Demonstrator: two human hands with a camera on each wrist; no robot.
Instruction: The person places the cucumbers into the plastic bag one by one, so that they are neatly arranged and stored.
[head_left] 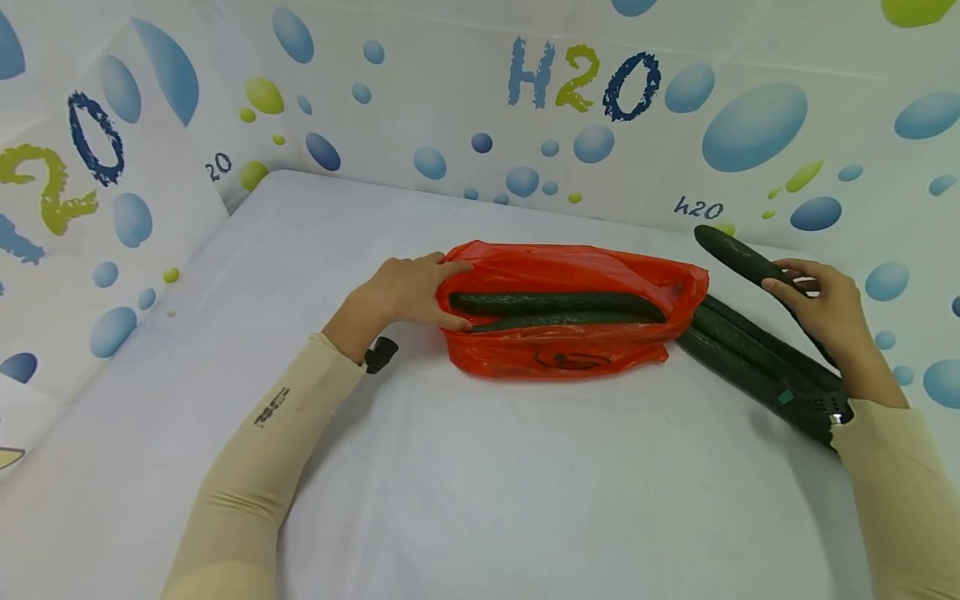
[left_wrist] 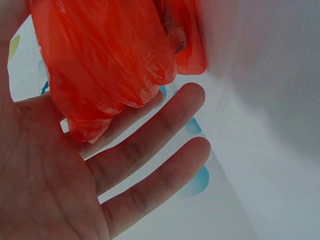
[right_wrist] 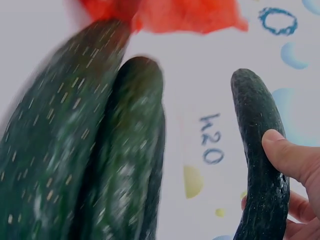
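A red plastic bag [head_left: 600, 342] lies on the table with its mouth facing up, and two long cucumbers [head_left: 555, 302] show inside it. At the bag's left end my left hand [head_left: 412, 287] touches the edges of the mouth with thumb and finger spread apart. In the left wrist view, its other fingers [left_wrist: 165, 175] stretch out straight beside the red plastic. My right hand [head_left: 825, 308] grips another cucumber [head_left: 738, 254] around its middle, raised to the right of the bag. The thumb presses on its side in the right wrist view.
Several more cucumbers [head_left: 757, 358] lie slanting on the white-covered table [head_left: 570, 492], their far ends against the bag's right end. Behind the table hangs a white sheet [head_left: 442, 75] printed with blue and green drops and H2O lettering.
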